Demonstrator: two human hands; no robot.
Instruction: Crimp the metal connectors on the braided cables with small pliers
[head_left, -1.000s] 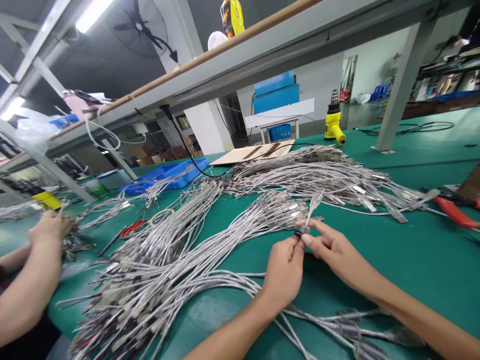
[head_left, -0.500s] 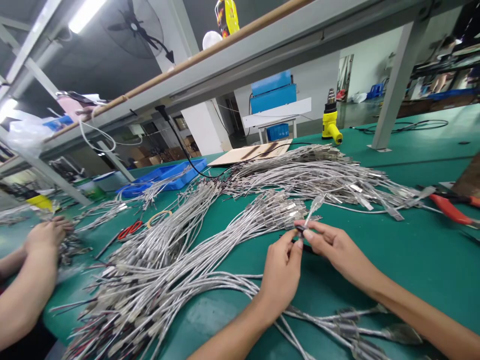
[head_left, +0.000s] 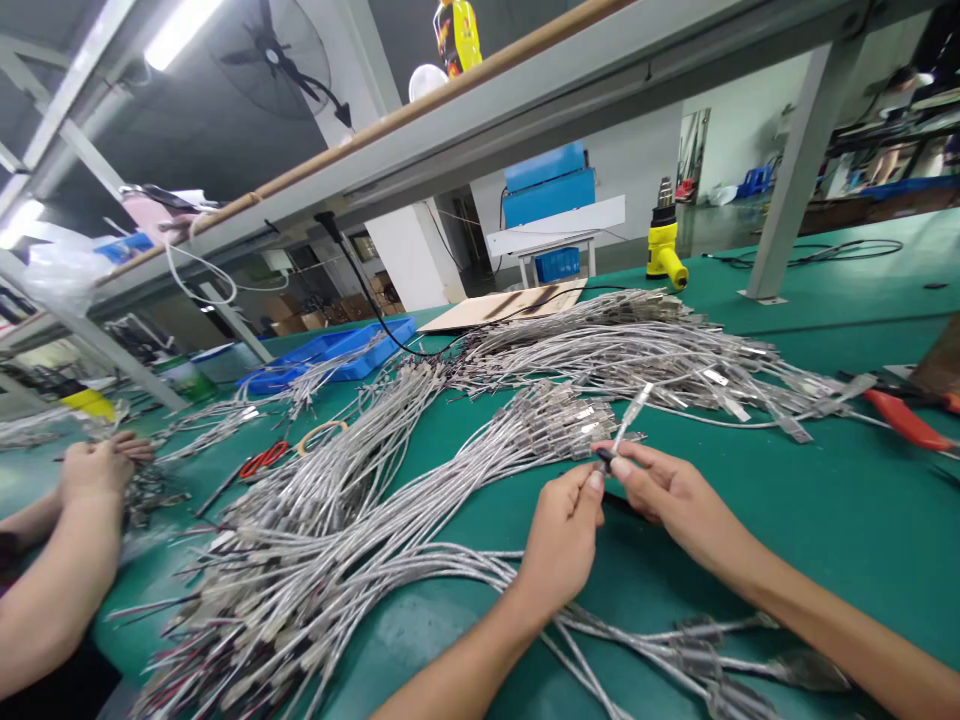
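Note:
My left hand (head_left: 564, 530) pinches the lower end of a short silvery cable piece with a clear connector (head_left: 636, 408) pointing up and away. Against it, my right hand (head_left: 660, 482) has thumb and fingers closed round the same cable at a small black part (head_left: 604, 456). The fingertips of both hands nearly meet. Just beyond them lie the connector ends of a large bundle of silver cables (head_left: 465, 470), whose stripped wire ends spread at the lower left. More cables with clear plugs (head_left: 694, 655) lie under and beside my forearms.
Another cable pile (head_left: 600, 345) lies behind. Around it are a blue tray (head_left: 330, 355), a yellow heat gun (head_left: 663, 250), red-handled scissors (head_left: 264, 459) and red-handled pliers (head_left: 907, 418). A co-worker's hands (head_left: 97, 470) are at the left. A shelf rail (head_left: 480, 95) crosses above.
The connector in my hands has turned so its narrow side shows, and the black part is more visible. The view has shifted slightly; both hands keep their hold.

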